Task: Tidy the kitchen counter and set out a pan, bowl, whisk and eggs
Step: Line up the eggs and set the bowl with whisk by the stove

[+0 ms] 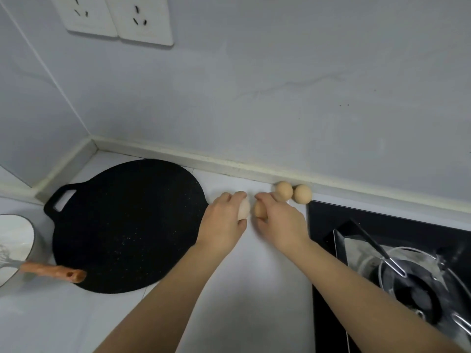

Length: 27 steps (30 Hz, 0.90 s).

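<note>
A flat black speckled pan (125, 225) with a loop handle lies on the white counter at the left. My left hand (224, 222) grips a pale egg (244, 211) just right of the pan. My right hand (281, 220) grips a browner egg (259, 210) beside it. Two more eggs (284, 190) (302, 193) rest against the back ledge behind my right hand. A white bowl (17, 248) sits at the far left edge, with a whisk in it whose orange handle (54, 272) sticks out over the pan's rim.
A black gas hob (331, 225) with a metal burner ring and pan supports fills the right side. The grey wall and its raised ledge (229, 166) run along the back. Two wall sockets (119, 19) are at the top left.
</note>
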Available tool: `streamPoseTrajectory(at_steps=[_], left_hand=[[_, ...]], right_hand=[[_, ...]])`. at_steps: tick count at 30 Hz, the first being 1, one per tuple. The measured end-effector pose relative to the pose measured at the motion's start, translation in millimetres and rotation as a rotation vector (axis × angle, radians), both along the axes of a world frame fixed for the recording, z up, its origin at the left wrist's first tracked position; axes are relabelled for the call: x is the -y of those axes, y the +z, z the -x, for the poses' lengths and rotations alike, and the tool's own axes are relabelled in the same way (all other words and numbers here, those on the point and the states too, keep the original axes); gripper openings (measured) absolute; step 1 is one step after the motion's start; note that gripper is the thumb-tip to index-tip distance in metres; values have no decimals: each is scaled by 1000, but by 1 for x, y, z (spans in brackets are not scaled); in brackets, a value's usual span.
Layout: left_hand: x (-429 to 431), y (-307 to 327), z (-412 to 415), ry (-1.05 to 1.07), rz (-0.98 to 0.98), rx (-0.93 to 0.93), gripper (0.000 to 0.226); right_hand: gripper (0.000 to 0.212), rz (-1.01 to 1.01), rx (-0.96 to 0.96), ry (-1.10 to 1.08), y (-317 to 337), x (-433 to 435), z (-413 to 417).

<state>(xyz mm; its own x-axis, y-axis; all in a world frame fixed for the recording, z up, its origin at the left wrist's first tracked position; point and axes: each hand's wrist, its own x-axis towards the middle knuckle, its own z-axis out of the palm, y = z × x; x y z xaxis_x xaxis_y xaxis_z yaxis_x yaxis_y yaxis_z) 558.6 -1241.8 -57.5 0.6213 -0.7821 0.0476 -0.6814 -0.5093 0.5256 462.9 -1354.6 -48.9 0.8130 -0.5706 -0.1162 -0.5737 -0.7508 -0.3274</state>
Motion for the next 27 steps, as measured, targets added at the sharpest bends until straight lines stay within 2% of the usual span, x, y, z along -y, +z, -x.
streamPoseTrajectory(at_steps=[14,27], left_hand=[[28,-7,-9,9,-69,-11,49],[28,-7,-11,-10,-42,-56,50]], right_hand=[[32,156,-91,38,5,12,-17],[29,199,-60,43,-1,17,-14]])
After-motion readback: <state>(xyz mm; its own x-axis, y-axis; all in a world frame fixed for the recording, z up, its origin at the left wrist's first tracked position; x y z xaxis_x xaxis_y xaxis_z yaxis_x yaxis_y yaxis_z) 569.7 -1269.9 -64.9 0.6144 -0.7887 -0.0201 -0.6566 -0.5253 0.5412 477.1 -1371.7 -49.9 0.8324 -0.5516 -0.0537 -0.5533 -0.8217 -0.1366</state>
